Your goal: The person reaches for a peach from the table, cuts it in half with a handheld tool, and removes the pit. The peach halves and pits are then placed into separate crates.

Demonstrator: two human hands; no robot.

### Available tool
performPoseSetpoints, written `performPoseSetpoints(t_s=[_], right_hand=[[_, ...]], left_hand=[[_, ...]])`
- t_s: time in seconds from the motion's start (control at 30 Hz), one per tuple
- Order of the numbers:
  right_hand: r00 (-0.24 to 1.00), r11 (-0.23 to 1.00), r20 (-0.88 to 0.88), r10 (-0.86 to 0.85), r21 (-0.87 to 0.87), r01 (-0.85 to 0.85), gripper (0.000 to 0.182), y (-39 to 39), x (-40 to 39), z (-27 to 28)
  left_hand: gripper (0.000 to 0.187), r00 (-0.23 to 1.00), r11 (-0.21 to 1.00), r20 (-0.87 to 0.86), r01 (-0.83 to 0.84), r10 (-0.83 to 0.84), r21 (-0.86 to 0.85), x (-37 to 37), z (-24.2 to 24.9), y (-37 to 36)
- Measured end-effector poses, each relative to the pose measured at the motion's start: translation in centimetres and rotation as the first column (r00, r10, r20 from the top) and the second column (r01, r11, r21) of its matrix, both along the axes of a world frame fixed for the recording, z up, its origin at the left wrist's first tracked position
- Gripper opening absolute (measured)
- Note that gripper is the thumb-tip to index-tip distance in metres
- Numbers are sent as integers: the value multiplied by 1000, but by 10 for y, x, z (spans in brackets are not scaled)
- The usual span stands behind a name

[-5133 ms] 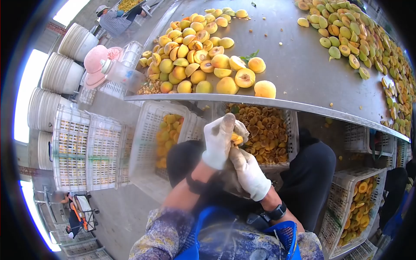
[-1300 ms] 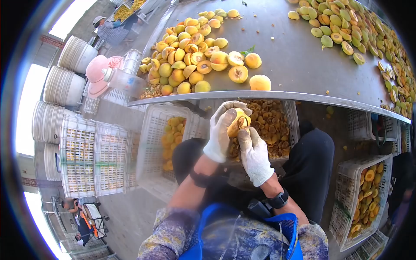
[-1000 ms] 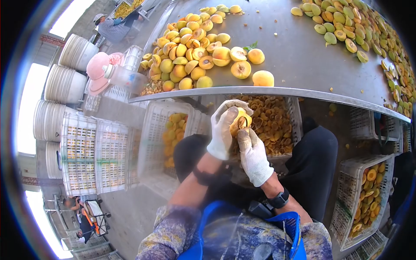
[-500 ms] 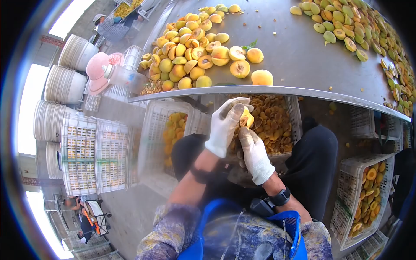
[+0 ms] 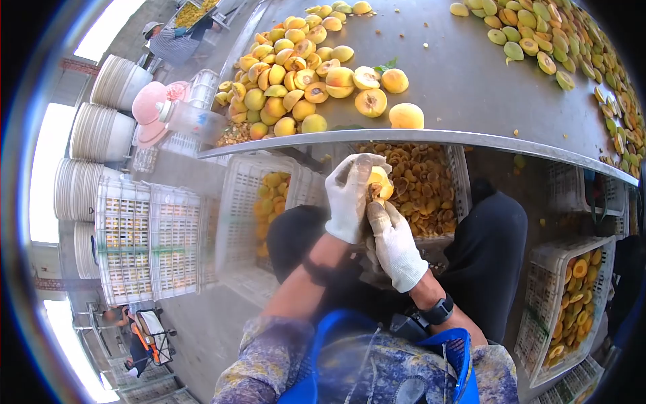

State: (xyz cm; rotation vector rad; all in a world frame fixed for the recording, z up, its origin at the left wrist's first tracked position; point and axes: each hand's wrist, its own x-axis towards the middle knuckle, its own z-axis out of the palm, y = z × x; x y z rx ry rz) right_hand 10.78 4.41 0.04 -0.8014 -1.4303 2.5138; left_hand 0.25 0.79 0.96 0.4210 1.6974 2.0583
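In a white glove with soiled fingertips, my left hand [image 5: 348, 202] grips a yellow peach half [image 5: 380, 184] between thumb and fingers, its cut side with the brown pit hollow partly showing. My right hand [image 5: 398, 250], gloved too, is closed just below, thumb and fingers against the peach's lower edge. Whatever the right fingers hold is hidden. Both hands are above my lap, in front of a white crate [image 5: 463, 185] full of peach halves. On the metal table [image 5: 441, 87] beyond lies a heap of whole and cut peaches [image 5: 289, 74].
More peach halves [image 5: 555, 37] spread over the table's right side. A crate of peaches [image 5: 225, 202] stands at left, another crate [image 5: 538, 303] at right. Stacked white tubs [image 5: 101, 138] and crates line the left. Two other people [image 5: 171, 42] are in the background.
The peach half has tilted so that more of its cut face shows. My left hand has turned slightly around it; the right stays close beneath.
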Motion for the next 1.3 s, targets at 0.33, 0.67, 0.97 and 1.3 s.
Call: performPoseSetpoints(t_s=[0.33,0.67,0.97,1.3], right_hand=[[999,996,35,-37,-78,39,32,-7,-5,-6],[1000,998,9,9,-69,-8,34,3,-4,-6],[996,974,56,72,-220,-58,36,8,0,8],[973,703,-91,210,-678,-215,38,24,8,12]], left_hand=[[42,998,997,-59,12,-16,-74,-2,-1,0],[41,997,996,-14,75,-76,-53,-2,9,3],[38,1000,994,-1,-21,21,-109,4,8,6],[45,948,971,-257,140,-187,-192,-14,-1,-1]])
